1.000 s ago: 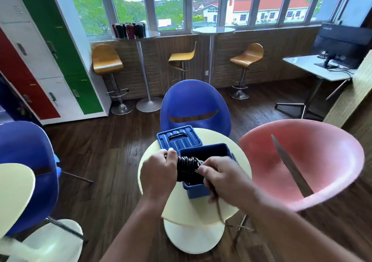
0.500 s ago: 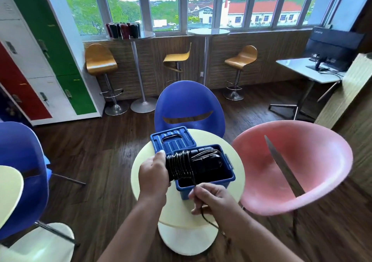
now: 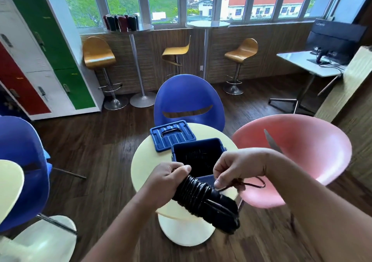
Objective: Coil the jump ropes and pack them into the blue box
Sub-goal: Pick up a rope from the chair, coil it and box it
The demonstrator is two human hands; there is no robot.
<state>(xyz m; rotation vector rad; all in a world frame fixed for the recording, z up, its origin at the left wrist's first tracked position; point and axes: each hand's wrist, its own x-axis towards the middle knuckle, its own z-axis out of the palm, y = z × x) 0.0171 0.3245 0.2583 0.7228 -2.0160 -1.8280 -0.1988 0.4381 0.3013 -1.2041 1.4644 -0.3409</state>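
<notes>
Left hand (image 3: 168,178) is clamped around the near end of the coiled jump rope (image 3: 203,199), fingers wrapped over the top of the black bundle, holding it in the air above the near edge of the round cream table (image 3: 147,165). The coil runs out to the right and toward the camera, tight black wraps at the hand end, what look like the handles poking out at the loose end, though that part is blurred.

Right hand (image 3: 239,167) is closed in a pinch, thumb and fingertips nipping the thin free tail of the rope (image 3: 253,184) just beside the coil; the tail loops off to the right under the wrist.

Behind the hands, the blue box (image 3: 198,157) stands open near the middle of the table, something dark inside, too dim to make out. Its blue lid (image 3: 173,135) lies flat at the far-left edge of the table, touching the box's far-left corner, handle side up.

A blue chair (image 3: 189,102) sits beyond the far edge. On the right, a pink chair (image 3: 302,157) is tucked close beside the table's right edge.
</notes>
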